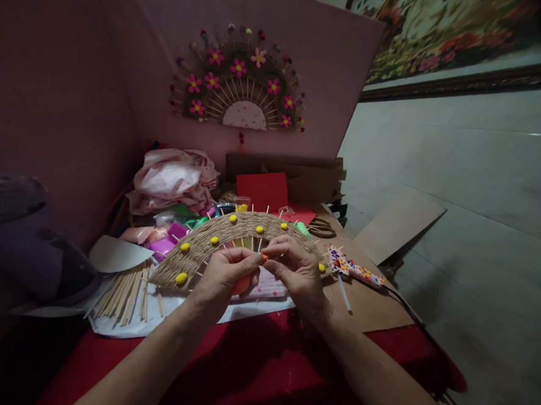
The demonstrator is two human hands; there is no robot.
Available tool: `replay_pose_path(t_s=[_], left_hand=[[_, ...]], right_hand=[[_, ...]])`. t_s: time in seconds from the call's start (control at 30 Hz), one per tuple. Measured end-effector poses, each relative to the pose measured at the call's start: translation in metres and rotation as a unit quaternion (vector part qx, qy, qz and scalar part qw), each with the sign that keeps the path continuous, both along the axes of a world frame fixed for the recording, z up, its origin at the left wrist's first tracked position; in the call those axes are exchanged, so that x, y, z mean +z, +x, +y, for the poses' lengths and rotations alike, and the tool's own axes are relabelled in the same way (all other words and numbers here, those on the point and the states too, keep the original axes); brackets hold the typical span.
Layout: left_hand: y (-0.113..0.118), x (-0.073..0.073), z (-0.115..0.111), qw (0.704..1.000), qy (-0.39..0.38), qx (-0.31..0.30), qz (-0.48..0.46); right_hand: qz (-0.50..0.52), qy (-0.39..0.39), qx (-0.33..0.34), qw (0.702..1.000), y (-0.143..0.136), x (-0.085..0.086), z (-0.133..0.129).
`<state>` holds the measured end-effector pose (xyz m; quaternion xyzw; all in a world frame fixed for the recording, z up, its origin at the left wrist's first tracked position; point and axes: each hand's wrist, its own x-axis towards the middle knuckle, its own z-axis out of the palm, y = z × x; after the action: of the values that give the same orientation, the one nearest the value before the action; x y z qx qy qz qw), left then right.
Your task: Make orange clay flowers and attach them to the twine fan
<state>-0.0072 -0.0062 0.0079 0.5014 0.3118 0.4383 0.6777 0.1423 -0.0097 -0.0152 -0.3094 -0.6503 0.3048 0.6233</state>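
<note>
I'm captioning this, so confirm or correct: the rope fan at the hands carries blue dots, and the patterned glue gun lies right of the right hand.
The colour is wrong: the head view shows yellow dots on the rope fan. The patterned glue gun does lie right of the right hand.

A fan (pixel 246 222) of rough, matt twine bears smooth yellow dots (pixel 215 240); bare wooden sticks (pixel 123 295) lie near the left edge of the tabletop (pixel 244 375), matt brown cardboard (pixel 387 311) by the right, crumpled cloth (pixel 170 178) and smooth red paper (pixel 261 189) toward the back.
</note>
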Motion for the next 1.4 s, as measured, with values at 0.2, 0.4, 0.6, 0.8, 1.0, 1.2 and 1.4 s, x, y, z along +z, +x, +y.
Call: replay_pose_path(t_s=[0.2,0.4,0.6,0.8,1.0,1.2,1.4], left_hand=[[-0.0008,-0.0002,0.0015,1.0,0.001,-0.005,-0.005],[-0.0004,-0.0003,0.0005,0.999,-0.021,-0.014,-0.024],[-0.0001,-0.0014,0.0011,1.0,-0.005,-0.002,-0.021],[-0.0004,-0.0028,0.0021,1.0,0.01,0.015,0.002],[-0.002,-0.0055,0.0047,0.999,0.03,0.028,0.033],[-0.0023,-0.0041,0.0031,0.999,-0.005,-0.034,-0.019],[-0.0026,-0.0061,0.0041,0.999,-0.014,-0.029,-0.031]], right_hand=[[0.014,-0.007,-0.013,1.0,0.0,0.0009,-0.0008],[0.003,-0.014,0.0,1.0,-0.0003,-0.0012,0.0001],[0.011,0.01,0.0,1.0,-0.0015,-0.0019,-0.0002],[-0.007,0.031,-0.014,0.999,-0.0007,-0.0013,-0.0011],[-0.1,0.096,-0.088,0.986,-0.0016,-0.0004,-0.0053],[-0.102,0.102,-0.091,0.985,-0.0021,0.0008,-0.0067],[-0.109,0.104,-0.091,0.984,-0.0011,0.0003,-0.006]])
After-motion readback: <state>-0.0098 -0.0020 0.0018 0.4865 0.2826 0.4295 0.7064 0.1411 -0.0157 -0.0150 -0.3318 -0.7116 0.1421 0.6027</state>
